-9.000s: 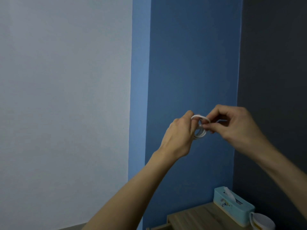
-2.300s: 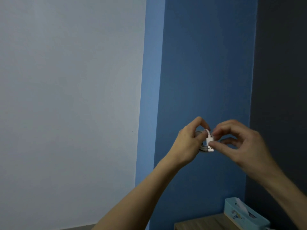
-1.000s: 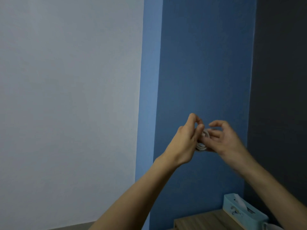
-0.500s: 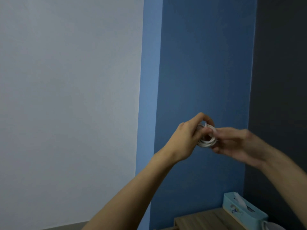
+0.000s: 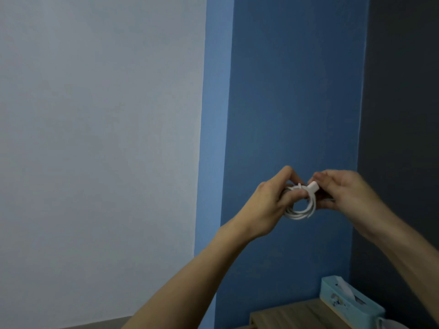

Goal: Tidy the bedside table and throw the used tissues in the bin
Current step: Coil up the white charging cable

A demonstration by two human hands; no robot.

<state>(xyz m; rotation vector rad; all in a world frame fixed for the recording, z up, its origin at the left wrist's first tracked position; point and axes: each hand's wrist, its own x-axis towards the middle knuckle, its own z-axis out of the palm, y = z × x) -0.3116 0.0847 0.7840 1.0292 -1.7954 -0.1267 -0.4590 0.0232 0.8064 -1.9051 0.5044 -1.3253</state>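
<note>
A coiled white cable (image 5: 299, 211) hangs in the air in front of the blue wall, held at chest height. My left hand (image 5: 273, 205) pinches the coil's left side between thumb and fingers. My right hand (image 5: 344, 191) grips the cable's white plug end at the top right of the coil. Far below, at the lower right, the wooden bedside table (image 5: 292, 315) carries a light blue tissue box (image 5: 349, 302) with a white tissue poking out. No used tissues or bin are in view.
A white mug's rim (image 5: 389, 323) shows at the bottom right corner beside the tissue box. A pale grey wall fills the left, a blue wall the middle, a dark grey wall the right.
My right hand has come back up over the coil and now holds the plug end at the top. The left hand keeps its grip on the coil, almost unmoved.
</note>
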